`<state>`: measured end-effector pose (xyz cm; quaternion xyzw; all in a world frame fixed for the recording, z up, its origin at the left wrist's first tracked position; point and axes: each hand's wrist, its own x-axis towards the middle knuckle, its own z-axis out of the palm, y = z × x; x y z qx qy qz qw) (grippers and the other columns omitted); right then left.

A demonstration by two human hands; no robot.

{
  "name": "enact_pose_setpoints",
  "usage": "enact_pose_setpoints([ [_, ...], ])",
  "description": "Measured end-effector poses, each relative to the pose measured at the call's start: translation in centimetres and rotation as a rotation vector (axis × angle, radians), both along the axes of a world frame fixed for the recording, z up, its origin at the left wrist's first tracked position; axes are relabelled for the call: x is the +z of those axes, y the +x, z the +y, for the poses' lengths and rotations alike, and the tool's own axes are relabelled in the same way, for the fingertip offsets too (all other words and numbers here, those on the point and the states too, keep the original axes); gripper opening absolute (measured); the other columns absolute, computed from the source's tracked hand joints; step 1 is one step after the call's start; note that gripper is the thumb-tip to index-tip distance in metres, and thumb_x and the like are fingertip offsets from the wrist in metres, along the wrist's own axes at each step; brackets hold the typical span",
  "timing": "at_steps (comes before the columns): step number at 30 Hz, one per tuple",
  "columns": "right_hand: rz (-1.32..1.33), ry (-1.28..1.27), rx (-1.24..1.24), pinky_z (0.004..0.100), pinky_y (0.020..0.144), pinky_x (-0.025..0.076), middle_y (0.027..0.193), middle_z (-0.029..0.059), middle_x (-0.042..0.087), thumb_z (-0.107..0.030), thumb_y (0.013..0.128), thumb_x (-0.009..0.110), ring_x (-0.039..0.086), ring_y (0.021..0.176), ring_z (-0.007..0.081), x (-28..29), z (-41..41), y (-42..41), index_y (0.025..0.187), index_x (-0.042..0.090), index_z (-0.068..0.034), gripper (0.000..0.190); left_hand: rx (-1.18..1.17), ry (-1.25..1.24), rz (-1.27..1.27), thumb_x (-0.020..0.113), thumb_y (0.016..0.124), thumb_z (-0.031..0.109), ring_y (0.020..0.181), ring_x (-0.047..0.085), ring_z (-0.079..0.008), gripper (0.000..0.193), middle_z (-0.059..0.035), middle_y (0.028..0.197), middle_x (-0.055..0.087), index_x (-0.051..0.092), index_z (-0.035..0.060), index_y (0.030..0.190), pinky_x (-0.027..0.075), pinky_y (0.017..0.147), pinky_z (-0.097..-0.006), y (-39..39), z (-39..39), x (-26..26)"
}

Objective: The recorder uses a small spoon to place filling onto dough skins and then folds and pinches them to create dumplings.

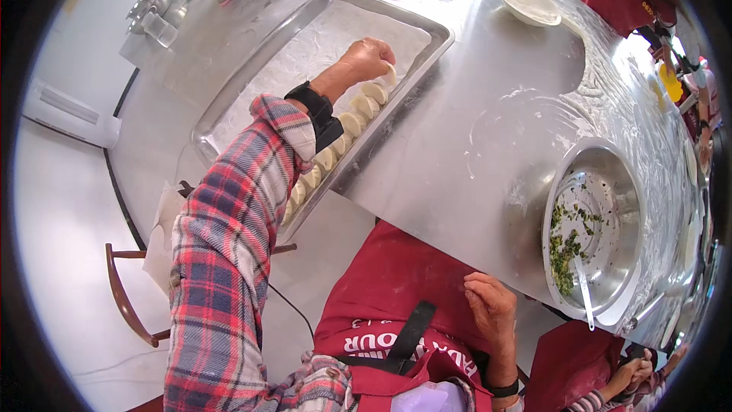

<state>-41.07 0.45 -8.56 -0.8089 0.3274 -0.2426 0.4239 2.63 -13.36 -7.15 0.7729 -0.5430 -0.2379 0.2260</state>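
Observation:
My left hand (366,60) reaches over a metal baking tray (251,57) and pinches a pale dumpling (390,75) at the far end of a row. The row of dumplings (350,124) runs along the tray's near right side, on a floured white lining (337,34). My sleeve and a black wrist strap (314,106) hide part of the tray and some dumplings. Down by the table's front edge, before the red apron (394,274), is my right hand (493,300). Its fingers are loosely curled together, and nothing shows in them.
On the right of the metal table (434,143) stands a steel bowl (620,183) of chopped green filling with a white spoon (584,292). A white bowl (529,3) sits farther back. Another person's hands (629,375) are at lower right. A wooden chair (123,297) stands left.

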Motion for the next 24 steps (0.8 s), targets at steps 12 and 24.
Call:
enact_pose_setpoints([
  [12,-0.022,0.013,0.012,0.0315,0.067,0.05,0.088,0.0124,0.064,0.005,0.071,0.065,0.063,0.077,0.0264,-0.4,-0.1,0.6,0.084,0.062,0.0,0.014,-0.08,-0.05,-0.063,0.06,0.07,0.014,0.087,0.064,-0.0227,0.023,-0.0084,0.09,0.068,0.069,0.0114,0.091,0.049,0.079,-0.0314,0.1,0.7,-2.2],
  [24,-0.043,-0.033,0.02,0.0316,0.067,0.051,0.087,0.0127,0.064,0.006,0.07,0.065,0.064,0.077,0.0268,-0.3,-0.1,0.7,0.084,0.061,0.001,0.014,0.122,0.117,0.117,0.059,0.076,0.012,0.079,0.061,-0.0174,0.033,-0.0123,0.089,0.063,0.059,-0.005,0.104,0.053,0.065,-0.0277,1.6,2.8,-0.6],
])
